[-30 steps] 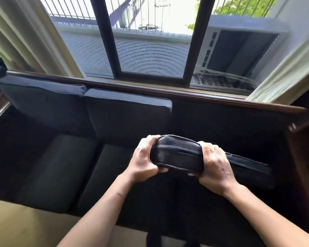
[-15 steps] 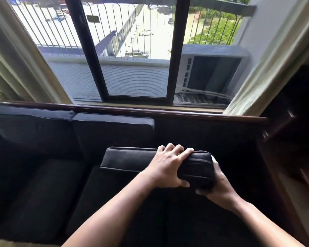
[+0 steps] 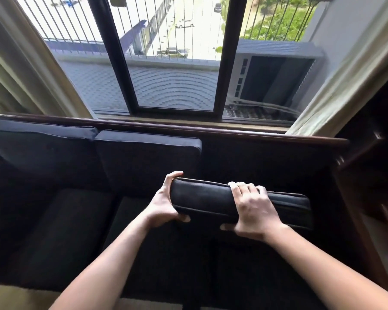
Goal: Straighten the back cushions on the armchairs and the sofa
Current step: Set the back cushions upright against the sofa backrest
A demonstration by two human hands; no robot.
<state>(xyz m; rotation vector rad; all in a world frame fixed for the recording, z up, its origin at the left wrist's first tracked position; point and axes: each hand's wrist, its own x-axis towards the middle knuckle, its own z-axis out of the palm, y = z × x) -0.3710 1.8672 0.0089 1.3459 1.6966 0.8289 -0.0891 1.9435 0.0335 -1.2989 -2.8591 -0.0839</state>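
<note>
I hold a dark navy back cushion edge-up over the right seat of the sofa. My left hand grips its left end, thumb underneath. My right hand is clamped over its top edge near the middle. Two other back cushions stand upright against the wooden backrest: the left back cushion and the middle back cushion. The backrest section on the right, behind the held cushion, is bare.
Dark seat cushions lie below. A window with dark frames and pale curtains rises right behind the backrest. The sofa's wooden right armrest stands close to the right.
The cushion has shifted to the right in front of me. My left hand went from its top to its left end, and my right hand came from the right end onto its top edge.
</note>
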